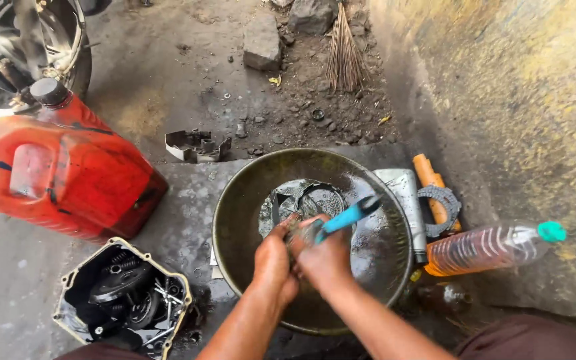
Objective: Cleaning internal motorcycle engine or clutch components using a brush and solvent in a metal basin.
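- The right hand [328, 257] is closed around the handle of a blue plastic toothbrush [348, 217], whose far end points up and away to the right; the bristle end is hidden between the two hands.
- The left hand [275, 257] is curled and pressed against the right, pinching a small dark oily metal part [299, 230] at the fingertips; too little of it shows to tell its shape.
- Both hands work over the middle of a wide, round, dirty metal basin [235, 220], and the part sits right at the grip, above the basin floor.
- Just beyond the grip, inside the basin, lies a grey round metal engine cover [301, 197], wet and dark with oil.
- To scrub well, I judge that the left hand should hold the part firmly and turn it a little at a time, so the bristles reach every face.
- Short strokes kept low over the basin would likely keep splashes and any dropped piece inside it.
- Well to the left of the grip stands a large red plastic jerry can [68, 177]; nearer, low left, an open black engine casing [121, 297] holds gears and springs.
- To the right of the grip lies a clear plastic bottle of amber liquid with a green cap [488, 247], beside a grey ring-shaped friction plate [440, 208].
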